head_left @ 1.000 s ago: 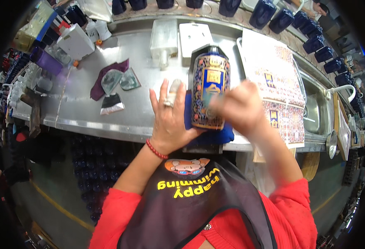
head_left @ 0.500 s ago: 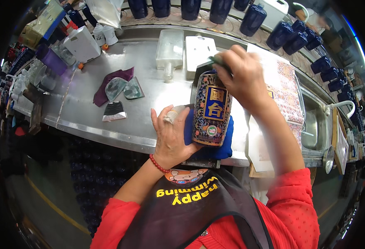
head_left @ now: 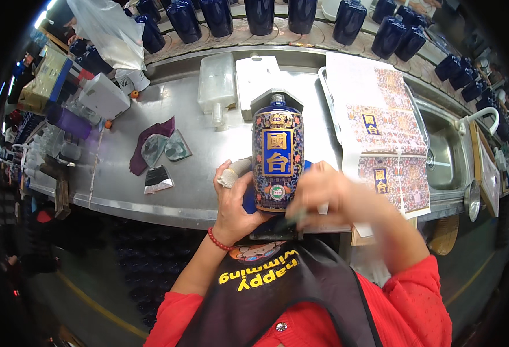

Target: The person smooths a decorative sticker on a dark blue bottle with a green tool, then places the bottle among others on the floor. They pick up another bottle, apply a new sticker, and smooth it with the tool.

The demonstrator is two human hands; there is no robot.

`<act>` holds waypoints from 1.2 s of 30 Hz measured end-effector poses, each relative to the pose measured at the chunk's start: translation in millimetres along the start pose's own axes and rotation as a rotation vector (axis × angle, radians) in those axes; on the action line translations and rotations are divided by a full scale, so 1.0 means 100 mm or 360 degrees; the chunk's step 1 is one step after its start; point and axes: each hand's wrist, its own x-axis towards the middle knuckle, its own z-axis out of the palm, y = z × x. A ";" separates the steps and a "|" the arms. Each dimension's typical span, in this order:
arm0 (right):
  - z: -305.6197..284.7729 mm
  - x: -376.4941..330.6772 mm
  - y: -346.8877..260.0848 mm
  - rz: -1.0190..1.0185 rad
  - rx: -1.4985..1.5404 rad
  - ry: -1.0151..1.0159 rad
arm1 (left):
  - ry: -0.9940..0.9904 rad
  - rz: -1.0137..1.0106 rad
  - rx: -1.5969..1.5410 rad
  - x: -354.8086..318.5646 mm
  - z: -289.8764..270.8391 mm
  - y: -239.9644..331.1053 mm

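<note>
A dark blue bottle (head_left: 278, 156) with a floral decal lies face up, its neck pointing away from me. My left hand (head_left: 231, 194), with a pale wrap on one finger and a red bead bracelet at the wrist, curls around its lower left side. By the bottle's lower right corner is my right hand (head_left: 326, 196), smeared by motion. A thin dark green piece (head_left: 288, 224) shows blurred at its fingertips; its exact kind is unclear. Blue cloth (head_left: 248, 202) shows partly beneath the bottle, mostly hidden.
Patterned decal sheets (head_left: 390, 130) lie on the right, beside a metal sink (head_left: 441, 156). Behind the bottle are a clear bottle (head_left: 217, 84) and a white container (head_left: 253, 75). Cut scraps (head_left: 160, 144) lie leftward. Blue bottles (head_left: 260, 14) line a far conveyor (head_left: 243, 32).
My right hand has swept from the bottle's neck down to its lower right corner with the dark green piece. The bottle has turned straighter, and my left hand stays at its lower left side.
</note>
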 end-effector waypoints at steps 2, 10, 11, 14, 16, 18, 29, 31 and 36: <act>-0.08 0.07 0.24 0.0562 0.0449 0.0656 | -0.0060 0.0008 -0.0022 0.00 0.00 -0.01; 0.00 -0.03 0.04 0.0102 0.0067 0.0146 | -0.0047 0.0059 0.0067 0.06 -0.08 0.09; -0.04 -0.02 0.17 0.0226 0.0377 0.0232 | -0.0046 0.0077 0.0107 0.07 -0.11 0.12; -0.12 0.06 0.39 0.0621 -0.0289 0.1041 | 0.0070 0.0078 0.0270 0.07 -0.14 0.19; -0.06 0.10 0.36 -0.0033 -0.1143 0.0833 | 0.0123 0.0112 0.0294 0.07 -0.13 0.19; -0.09 0.13 0.13 0.0005 -0.0646 0.0404 | 0.0115 0.0042 0.0163 0.09 -0.08 0.14; -0.09 0.20 -0.05 -0.0012 -0.0061 0.0085 | -0.0074 0.0086 0.0198 0.09 -0.12 0.11; -0.14 0.24 0.15 0.0619 0.0214 0.0418 | -0.0009 0.0070 0.0284 0.09 -0.15 0.16; 0.06 0.29 -0.02 -0.0155 -0.0933 0.0617 | 0.0043 0.0071 0.0279 0.09 -0.10 0.16</act>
